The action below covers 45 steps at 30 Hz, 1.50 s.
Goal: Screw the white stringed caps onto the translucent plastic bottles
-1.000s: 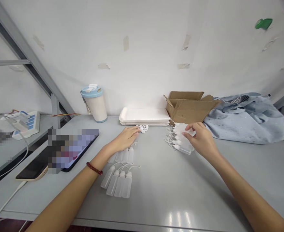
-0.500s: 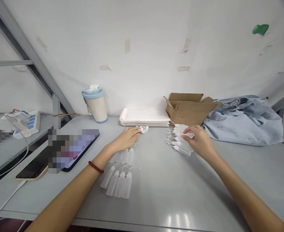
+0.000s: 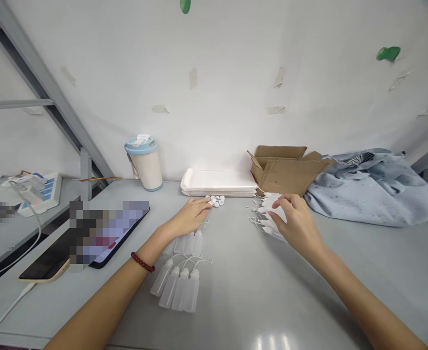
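Note:
My left hand (image 3: 189,216) reaches forward with its fingers stretched out, the fingertips at a small pile of white round pieces (image 3: 217,201). Under and in front of it stand out two groups of small translucent plastic bottles with white tops and thin curved strings; the nearer group (image 3: 179,290) lies flat on the table, the farther group (image 3: 194,243) is partly hidden by the hand. My right hand (image 3: 298,224) hovers over another row of such bottles (image 3: 267,224) at the right. Its thumb and index finger are apart with nothing visible between them, and it covers part of the row.
White padded envelopes (image 3: 219,183) are stacked against the wall, beside an open cardboard box (image 3: 285,175) and a grey-blue cloth (image 3: 370,194). A lidded cup (image 3: 146,167) is at back left. Two phones, one a dark phone (image 3: 48,257) on a cable, lie left on the grey table (image 3: 243,291).
The right thumb and index finger have parted and moved slightly left over the bottles. My left hand stays by the white pieces. The whole view has shifted a little.

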### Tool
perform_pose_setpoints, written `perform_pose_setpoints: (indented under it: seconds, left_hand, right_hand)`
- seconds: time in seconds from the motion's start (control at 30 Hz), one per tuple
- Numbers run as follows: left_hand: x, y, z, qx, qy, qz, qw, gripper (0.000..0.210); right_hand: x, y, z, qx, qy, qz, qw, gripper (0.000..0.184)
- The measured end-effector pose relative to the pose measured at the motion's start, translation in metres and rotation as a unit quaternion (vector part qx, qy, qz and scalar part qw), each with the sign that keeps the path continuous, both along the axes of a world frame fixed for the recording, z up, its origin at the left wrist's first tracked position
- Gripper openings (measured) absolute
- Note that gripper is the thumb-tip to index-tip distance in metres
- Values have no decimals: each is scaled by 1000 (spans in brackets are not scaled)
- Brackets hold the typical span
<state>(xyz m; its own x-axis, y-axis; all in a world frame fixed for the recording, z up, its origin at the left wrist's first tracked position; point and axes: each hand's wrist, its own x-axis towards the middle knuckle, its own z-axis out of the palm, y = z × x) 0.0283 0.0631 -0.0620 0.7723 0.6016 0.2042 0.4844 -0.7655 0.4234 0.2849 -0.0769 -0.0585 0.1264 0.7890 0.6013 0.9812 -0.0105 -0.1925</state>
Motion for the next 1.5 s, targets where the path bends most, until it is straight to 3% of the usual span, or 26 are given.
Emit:
perform_pose_setpoints:
  seconds: [0.3, 0.5, 0.7, 0.9, 1.23, 1.5]
  left_hand:
    - [-2, -5, 5, 3, -10, 19, 1000, 31]
    - [-4, -3, 1, 4, -12, 16, 1000, 31]
    - [-3, -4, 2, 7, -12, 17, 1000, 30]
    - [-5, -6, 6, -1, -12, 17, 1000, 29]
    - [-3, -2, -1, -19, -25, 12, 999, 35]
    - [-2, 0, 3, -50, -20, -3, 999, 40]
  right_hand:
    - [-6, -2, 4, 10, 10, 23, 1000, 6]
    - [-38, -7, -2, 26, 51, 158, 986, 10]
    - [-87, -20, -12, -92, 36, 286, 953, 17]
    - [-95, -21, -14, -126, 61, 297, 945, 19]
    - [-99, -15, -7, -161, 54, 299, 939, 25]
    - [-112, 8, 6, -263, -21, 340, 902, 34]
